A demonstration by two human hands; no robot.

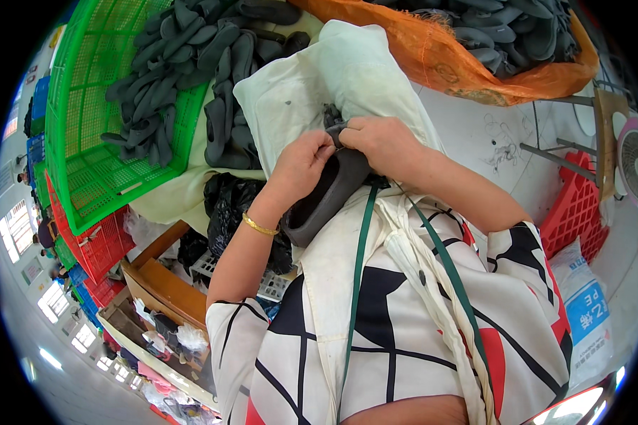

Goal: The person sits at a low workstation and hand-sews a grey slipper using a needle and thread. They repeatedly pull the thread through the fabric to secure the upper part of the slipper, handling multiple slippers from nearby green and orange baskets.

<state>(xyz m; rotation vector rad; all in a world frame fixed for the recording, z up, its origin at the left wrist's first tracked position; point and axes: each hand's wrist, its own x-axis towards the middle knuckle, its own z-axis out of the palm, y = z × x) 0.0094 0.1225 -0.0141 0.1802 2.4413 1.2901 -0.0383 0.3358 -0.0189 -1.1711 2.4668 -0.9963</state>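
Note:
A dark grey slip-on shoe (317, 216) lies tilted over my lap, its opening facing up. My left hand (301, 163) is closed with fingertips pinched at the shoe's upper edge. Beside it my right hand (384, 142) grips the same end, fingers curled round the rim. Between the two hands a small dark piece (332, 115) sticks out past the fingers; I cannot make out what it is. Under and beyond the hands lies a pale cloth-covered cushion (365, 71). A white apron (333, 297) with green straps covers my front.
Many grey shoes (181, 57) heap in and beside a green plastic basket (71, 127) at the left. An orange sack (432, 60) of similar shoes stands far right. Right of me are a red crate (578, 188), a fan (634, 159) and a white-blue bag (581, 304). A wooden drawer (166, 283) sits lower left.

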